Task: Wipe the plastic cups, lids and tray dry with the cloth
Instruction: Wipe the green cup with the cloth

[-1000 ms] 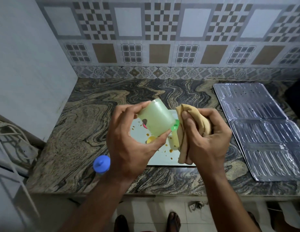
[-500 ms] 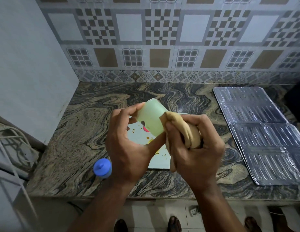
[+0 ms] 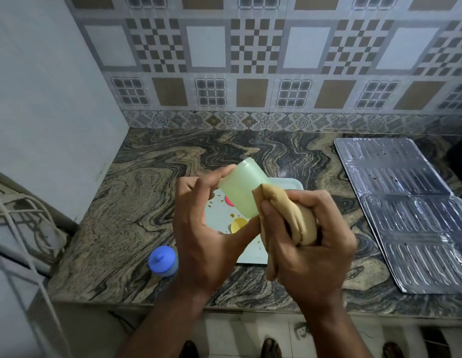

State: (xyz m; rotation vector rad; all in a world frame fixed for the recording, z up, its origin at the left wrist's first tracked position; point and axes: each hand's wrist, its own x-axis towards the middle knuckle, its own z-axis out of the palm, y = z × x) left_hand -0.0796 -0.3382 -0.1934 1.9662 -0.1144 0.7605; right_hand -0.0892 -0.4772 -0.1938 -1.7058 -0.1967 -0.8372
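In the middle of the frame the left hand (image 3: pixel 199 236) grips a pale green cup (image 3: pixel 241 188), fingers curled over its far side and thumb along the near side; the cup is held in the air above the tray (image 3: pixel 289 183), tilted, its closed base toward the upper left of the frame and its mouth toward the lower right. The right hand (image 3: pixel 310 244) is closed round a bunched tan cloth (image 3: pixel 299 223), thumb pinning a fold against the cup's mouth end; the cloth touches the cup there and hides the rim, so I cannot tell whether any of it is pushed inside.

The relation that matters is this: the cup's long axis runs from upper left to lower right, straight into the cloth hand, so the mouth faces the right hand's fingers and the base points away from them; the right hand is the nearer one for wiping, the left for turning. A fair guess is that the cup is mid-wipe, and the next move calls for rotating it about that axis against the cloth.

On the tray below lie a yellow lid (image 3: pixel 239 224) and a red piece (image 3: pixel 229 201), partly hidden; a bottle with a blue cap (image 3: pixel 161 260) stands at the counter's (image 3: pixel 147 202) near edge, lower left; a foil sheet (image 3: pixel 410 210) lies at the right.
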